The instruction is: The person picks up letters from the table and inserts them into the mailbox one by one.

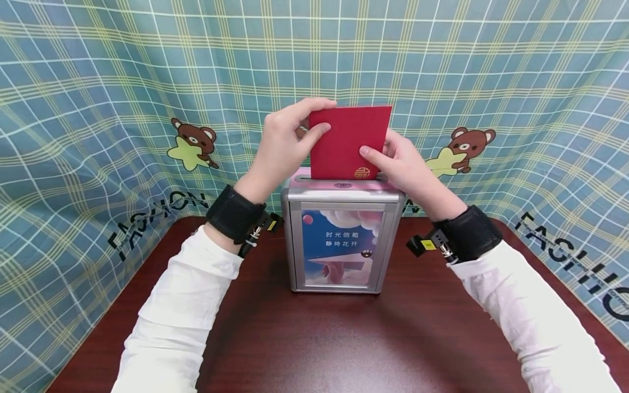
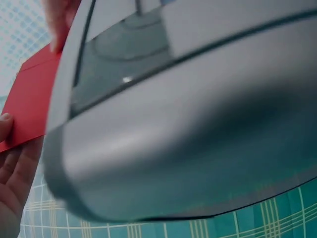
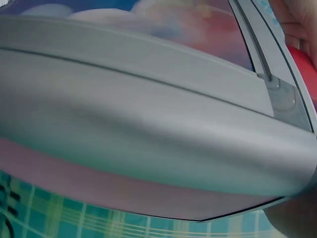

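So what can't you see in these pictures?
- Bottom edge of the red envelope: head view, hidden in the slot of the silver mailbox.
- Inside of the mailbox: hidden by its walls and front picture.
- Right hand: right wrist view, mostly cut off by the edge.
- Left hand: left wrist view, fingers cut off at the edge; the blurred mailbox fills the frame.

1. Head view: taken from above and behind the forearms, directed forward and down; the metal letter box (image 1: 342,234) is seen whole at mid-distance on the dark red table (image 1: 344,338).
2. Left wrist view: set very close to the box's grey side, blurred.
3. Right wrist view: set equally close against the opposite side.
4. Shared by all views: the box and the red envelope (image 1: 350,142).
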A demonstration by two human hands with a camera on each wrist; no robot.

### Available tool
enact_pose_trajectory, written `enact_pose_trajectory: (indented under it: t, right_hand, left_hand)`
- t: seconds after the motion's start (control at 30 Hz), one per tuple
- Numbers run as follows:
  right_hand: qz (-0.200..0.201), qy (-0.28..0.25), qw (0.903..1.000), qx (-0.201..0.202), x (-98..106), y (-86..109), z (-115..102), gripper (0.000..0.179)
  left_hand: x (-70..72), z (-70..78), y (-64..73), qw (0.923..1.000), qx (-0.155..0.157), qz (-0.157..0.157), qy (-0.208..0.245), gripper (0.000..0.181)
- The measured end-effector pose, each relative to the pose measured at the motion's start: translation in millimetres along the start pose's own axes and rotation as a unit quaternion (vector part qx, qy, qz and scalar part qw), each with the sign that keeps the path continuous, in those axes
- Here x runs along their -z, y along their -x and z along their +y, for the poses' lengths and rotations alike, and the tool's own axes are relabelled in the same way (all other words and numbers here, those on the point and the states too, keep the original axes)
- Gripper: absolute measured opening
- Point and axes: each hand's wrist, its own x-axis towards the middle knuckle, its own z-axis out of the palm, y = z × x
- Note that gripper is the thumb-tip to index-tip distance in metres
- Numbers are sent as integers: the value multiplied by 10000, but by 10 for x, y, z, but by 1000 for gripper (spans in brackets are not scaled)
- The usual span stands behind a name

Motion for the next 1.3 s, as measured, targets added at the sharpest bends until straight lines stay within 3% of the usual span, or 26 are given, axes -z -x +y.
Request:
enact_pose_trajectory:
  t: [0.07,0.1,0.2,0.27,0.33,0.43,0.6,0.73,0.9,1.3]
  right_hand:
    - [607,428,9951,649,-25,5,-8,48]
    - [959,697,9878,1008,-36,8,-15,50]
    - [1802,1554,9510,1974,-57,8,-26,51]
    - [1976,1862,9319,2404,-62,6,-19,42]
    - [1946,2109,9233,2555,-67,12,4,32]
    - [1686,2335,9262,2434,-82,51,42,20]
    - [1123,2547,9394,2000,-83,130,128,17]
    - [779,2659,9446,1760,-45,175,175,13]
    - [423,2776,9425,1810,28,253,226,11]
    - [289,2814,9351,2136,68,567,423,33]
  left_hand:
    - [-13,-17,40,9999,8,151,4,35]
    - [-20,-27,62,9998,6,204,-13,34]
    - [-44,-65,136,9997,51,251,-58,33]
    - [-61,-90,187,9998,43,209,-39,31]
    - [-76,-111,240,9998,132,125,-55,29]
    - [-95,-142,317,9990,424,-111,-106,25]
    - [-130,-176,421,9924,975,-691,-306,22]
    - [-143,-175,468,9894,1053,-900,-437,18]
    - [-129,-175,565,9869,1045,-1117,-508,19]
    - [-149,-212,932,9854,1240,-1116,-327,40]
